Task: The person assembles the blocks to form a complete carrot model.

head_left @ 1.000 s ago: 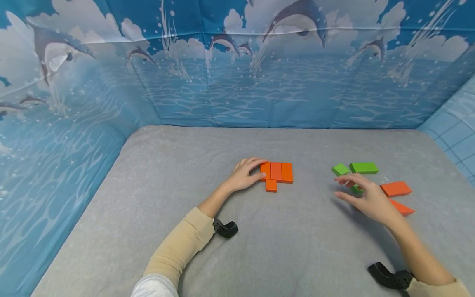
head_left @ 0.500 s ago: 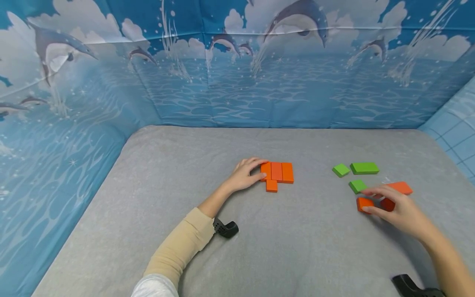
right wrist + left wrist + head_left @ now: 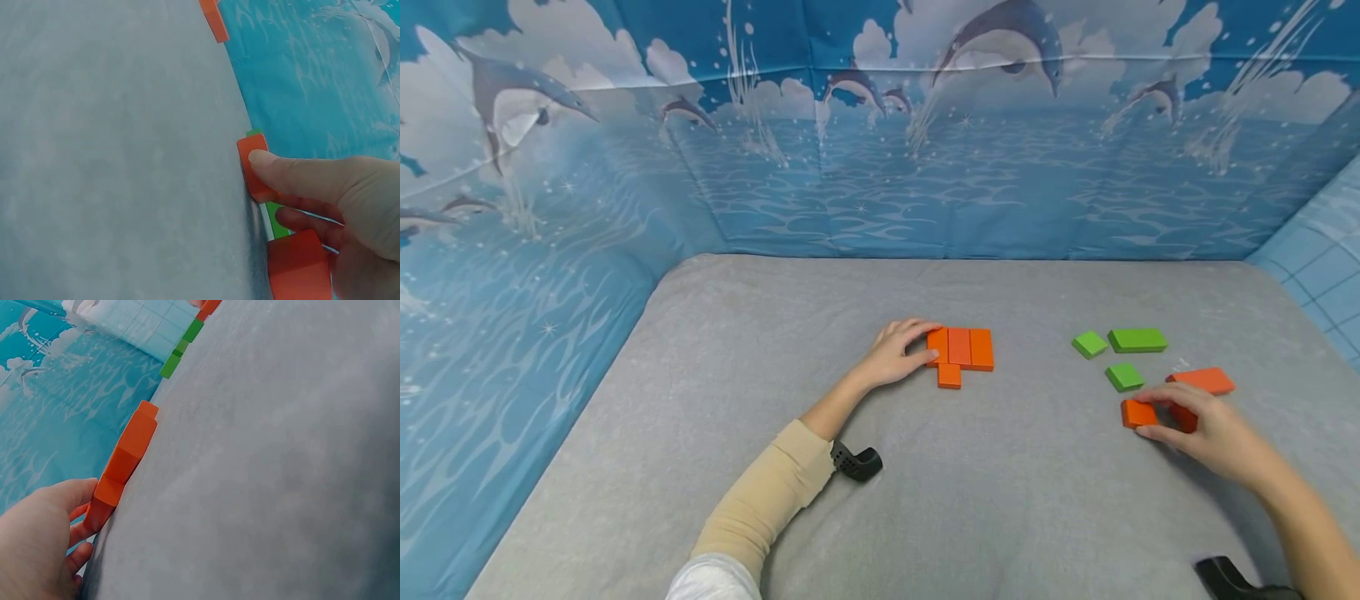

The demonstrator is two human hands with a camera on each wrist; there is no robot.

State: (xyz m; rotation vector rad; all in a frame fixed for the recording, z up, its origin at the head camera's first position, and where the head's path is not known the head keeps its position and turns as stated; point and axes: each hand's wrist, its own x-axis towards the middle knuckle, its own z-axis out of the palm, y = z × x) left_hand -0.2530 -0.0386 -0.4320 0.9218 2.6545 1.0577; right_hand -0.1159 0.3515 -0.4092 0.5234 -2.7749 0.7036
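In the head view, several orange wooden blocks (image 3: 958, 345) lie flat side by side, with a small orange square block (image 3: 949, 377) against their near side. My left hand (image 3: 895, 354) grips the leftmost orange block (image 3: 937, 340) between thumb and fingers. The left wrist view shows that hand (image 3: 44, 531) at the near end of the row. Farther right, my right hand (image 3: 1206, 425) pinches a small orange block (image 3: 1138, 414), thumb on its near side. Partly hidden beneath this hand is an orange wedge-shaped block (image 3: 1183, 418).
Two small green blocks (image 3: 1089, 344) (image 3: 1124, 377) and a longer green block (image 3: 1137, 340) lie behind the right hand. A slanted orange block (image 3: 1201, 381) sits just beyond it. Grey cloth (image 3: 1000, 500) covers the table; a blue dolphin-printed curtain (image 3: 880, 183) rises behind.
My right hand has moved right and nearer from above the green blocks, and now pinches the small orange block. My left hand has stayed in place.
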